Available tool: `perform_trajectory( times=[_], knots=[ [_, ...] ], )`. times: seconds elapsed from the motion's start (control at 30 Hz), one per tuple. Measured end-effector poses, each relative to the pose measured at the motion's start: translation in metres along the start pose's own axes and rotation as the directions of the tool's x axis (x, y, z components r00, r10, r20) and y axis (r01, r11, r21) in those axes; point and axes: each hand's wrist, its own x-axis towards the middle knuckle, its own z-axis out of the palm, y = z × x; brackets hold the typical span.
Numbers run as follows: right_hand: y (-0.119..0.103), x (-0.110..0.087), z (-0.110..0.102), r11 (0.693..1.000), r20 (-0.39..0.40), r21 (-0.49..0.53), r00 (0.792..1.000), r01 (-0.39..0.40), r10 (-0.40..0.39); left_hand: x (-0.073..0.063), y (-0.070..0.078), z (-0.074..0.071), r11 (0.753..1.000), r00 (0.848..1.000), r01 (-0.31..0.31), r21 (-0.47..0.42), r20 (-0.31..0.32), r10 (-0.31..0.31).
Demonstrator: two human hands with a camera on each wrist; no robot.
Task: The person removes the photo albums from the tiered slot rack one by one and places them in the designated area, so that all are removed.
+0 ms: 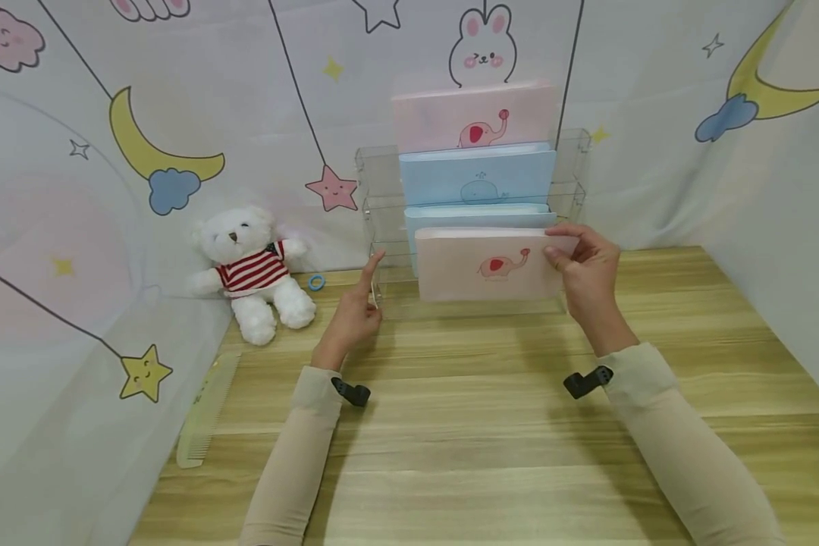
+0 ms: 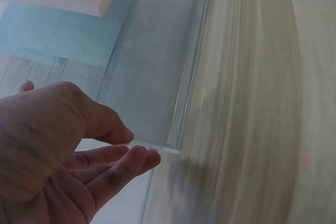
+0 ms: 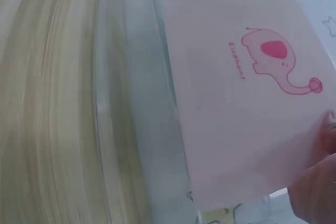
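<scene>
A clear tiered rack (image 1: 382, 171) stands against the printed cloth, holding flat items. My right hand (image 1: 592, 277) pinches the right edge of a flat pink item with an elephant print (image 1: 457, 265), at the rack's front tier. In the right wrist view the elephant item (image 3: 215, 108) leans back, its lower edge beside the clear front strip. My left hand (image 1: 351, 315) grips the rack's lower left side between thumb and fingers, its index finger pointing up along the side. The left wrist view shows the thumb and fingers (image 2: 139, 156) on the clear rack edge (image 2: 170, 149).
Behind stand a light-blue item (image 1: 478, 218), a blue whale-print item (image 1: 437, 178) and another pink elephant item (image 1: 430, 121). Left of the rack sit a white teddy bear (image 1: 252, 265) in a striped shirt and a small blue ring (image 1: 316, 282). A pale comb (image 1: 205, 413) lies nearer on the wooden table (image 1: 437, 447).
</scene>
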Motion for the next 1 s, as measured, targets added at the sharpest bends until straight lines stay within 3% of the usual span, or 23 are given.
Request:
perform_trajectory(
  times=[0.17, 0.4, 0.5, 0.7, 0.8, 1.0],
  knots=[
    [-0.002, -0.007, -0.001, 0.994, 0.007, -0.026, 0.994, -0.108, 0.108, 0.000, -0.001, 0.000, 1.000, 1.000, -0.007, 0.004, 0.000, 0.007],
    [-0.004, -0.020, -0.003, 0.957, 0.028, 0.014, 0.957, -0.289, 0.289, 0.000, -0.005, 0.000, 1.000, 1.000, -0.017, -0.016, 0.004, 0.017],
    [-0.004, -0.024, -0.005, 0.934, 0.050, 0.020, 0.934, -0.356, 0.354, -0.001, -0.010, -0.001, 0.997, 1.000, -0.017, -0.071, 0.023, 0.018],
    [-0.001, -0.031, -0.008, 0.868, 0.072, 0.003, 0.866, -0.496, 0.495, -0.004, -0.022, -0.006, 0.978, 0.998, 0.000, -0.208, 0.060, 0.013],
    [0.003, -0.033, -0.008, 0.839, 0.086, -0.027, 0.835, -0.544, 0.544, -0.004, -0.026, -0.007, 0.977, 0.998, -0.025, -0.213, 0.047, 0.036],
    [0.018, -0.040, -0.010, 0.823, 0.170, -0.042, 0.808, -0.566, 0.565, -0.002, -0.029, -0.005, 0.978, 0.997, -0.066, -0.199, 0.013, 0.070]
  ],
)
